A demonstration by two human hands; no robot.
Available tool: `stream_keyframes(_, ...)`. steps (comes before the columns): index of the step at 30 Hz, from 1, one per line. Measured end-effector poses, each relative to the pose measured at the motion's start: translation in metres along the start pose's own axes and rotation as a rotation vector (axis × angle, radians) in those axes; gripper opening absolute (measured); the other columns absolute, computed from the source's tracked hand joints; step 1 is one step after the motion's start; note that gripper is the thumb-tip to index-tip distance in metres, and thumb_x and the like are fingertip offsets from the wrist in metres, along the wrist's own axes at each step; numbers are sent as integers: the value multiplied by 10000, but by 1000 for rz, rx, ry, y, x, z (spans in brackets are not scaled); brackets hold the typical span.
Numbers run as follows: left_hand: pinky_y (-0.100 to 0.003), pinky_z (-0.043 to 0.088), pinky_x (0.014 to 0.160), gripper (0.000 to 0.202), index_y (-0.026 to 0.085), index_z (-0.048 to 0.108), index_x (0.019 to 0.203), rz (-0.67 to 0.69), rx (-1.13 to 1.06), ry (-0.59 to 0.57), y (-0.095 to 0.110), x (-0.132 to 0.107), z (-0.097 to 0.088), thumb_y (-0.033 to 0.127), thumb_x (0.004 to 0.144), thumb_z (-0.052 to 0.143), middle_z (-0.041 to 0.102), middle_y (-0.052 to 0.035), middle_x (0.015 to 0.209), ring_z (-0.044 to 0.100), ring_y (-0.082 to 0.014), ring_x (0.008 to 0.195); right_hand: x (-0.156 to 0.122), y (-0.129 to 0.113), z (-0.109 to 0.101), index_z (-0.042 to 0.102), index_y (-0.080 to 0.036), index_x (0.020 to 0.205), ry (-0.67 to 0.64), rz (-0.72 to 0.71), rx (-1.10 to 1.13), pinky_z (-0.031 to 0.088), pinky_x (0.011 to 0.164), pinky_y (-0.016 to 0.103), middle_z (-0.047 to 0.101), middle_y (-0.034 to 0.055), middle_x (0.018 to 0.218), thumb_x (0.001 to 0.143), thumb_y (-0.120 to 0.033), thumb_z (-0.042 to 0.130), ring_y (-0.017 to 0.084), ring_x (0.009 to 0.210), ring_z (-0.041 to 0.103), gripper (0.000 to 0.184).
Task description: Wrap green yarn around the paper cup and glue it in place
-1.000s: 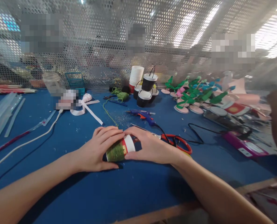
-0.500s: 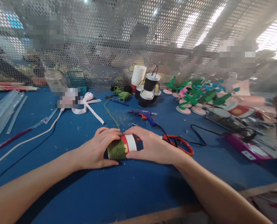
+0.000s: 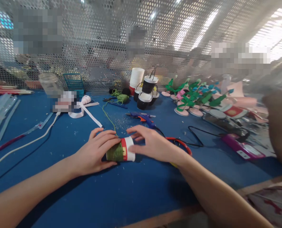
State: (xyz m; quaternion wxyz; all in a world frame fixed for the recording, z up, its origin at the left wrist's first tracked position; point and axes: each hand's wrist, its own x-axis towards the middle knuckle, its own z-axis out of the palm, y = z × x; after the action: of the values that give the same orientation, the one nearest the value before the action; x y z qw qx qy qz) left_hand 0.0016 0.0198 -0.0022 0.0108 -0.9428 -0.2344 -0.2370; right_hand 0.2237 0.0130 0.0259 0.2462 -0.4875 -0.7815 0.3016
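Observation:
A paper cup [image 3: 130, 155] lies on its side on the blue table, its rim toward the right. Green yarn [image 3: 114, 153] is wound round its lower part, leaving a red and white band bare. My left hand [image 3: 99, 150] is closed over the wrapped end from the left, fingers on top and thumb below. My right hand [image 3: 152, 144] is at the rim side with fingers and thumb spread; its thumb overlaps the rim, and whether it touches I cannot tell. A yarn strand runs from the cup back to a loose green yarn ball [image 3: 123, 98].
Behind lie a blue glue gun [image 3: 143, 117], stacked paper cups [image 3: 137, 77] and small black buckets [image 3: 145, 100]. Orange-handled scissors [image 3: 182, 144] are partly behind my right arm. Paper plants [image 3: 193, 98] and a purple power strip [image 3: 242, 147] stand right; white ribbon [image 3: 90, 115] and a cable lie left.
My right hand has loosened from the cup's rim, its fingers lifting and spreading. My left hand keeps hold of the cup. The whole view has shifted slightly.

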Motion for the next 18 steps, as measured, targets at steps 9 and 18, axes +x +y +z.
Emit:
stream_keyframes(9, -439, 246, 952, 336, 140, 476, 1108, 103, 125, 61, 7, 4, -4, 269, 807, 551, 596, -110, 1085, 470, -252, 1102, 46, 47, -47, 549, -168, 584, 203, 454, -421, 392, 615, 314, 588, 93, 648, 686, -366, 603, 249, 726, 573, 229)
stream_keyframes(18, -420, 225, 973, 279, 131, 498, 1092, 144, 152, 80, 9, 4, -5, 270, 850, 500, 606, -89, 1082, 484, -235, 1096, 55, 58, -36, 504, -156, 553, 195, 535, -59, 368, 423, 202, 507, -19, 431, 658, -104, 569, 90, 414, 481, 134)
